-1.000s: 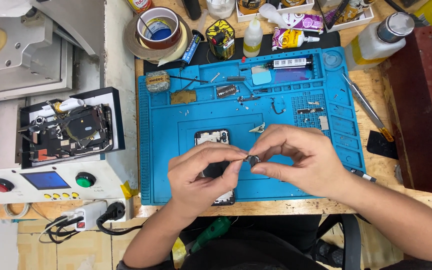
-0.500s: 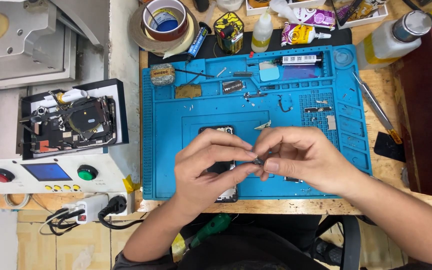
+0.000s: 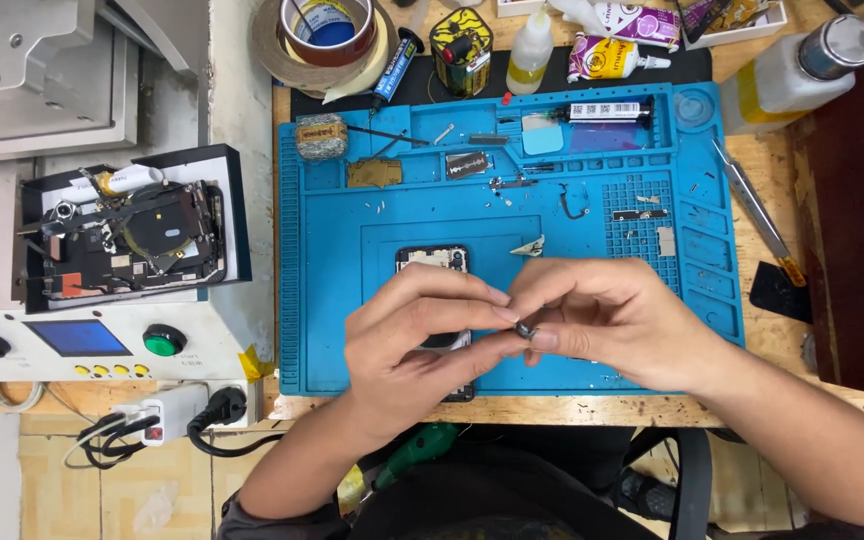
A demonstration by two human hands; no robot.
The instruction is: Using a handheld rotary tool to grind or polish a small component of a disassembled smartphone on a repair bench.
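Both hands meet over the front of a blue work mat. My left hand and my right hand pinch a tiny dark part between their fingertips. Under my left hand lies an opened dark phone, mostly hidden; only its top end and a bottom corner show. A small folded white scrap lies just beyond my right fingers.
Small screws and metal parts sit in the blue mat's back trays. Tape rolls, glue bottles and a white bottle stand behind. Tweezers lie right of the mat. A machine bearing a tray with a disassembled phone is left.
The hands stay pinched together on the small part, fingertips shifting slightly. The view has drifted a little, so the mat sits lower and more to the right.
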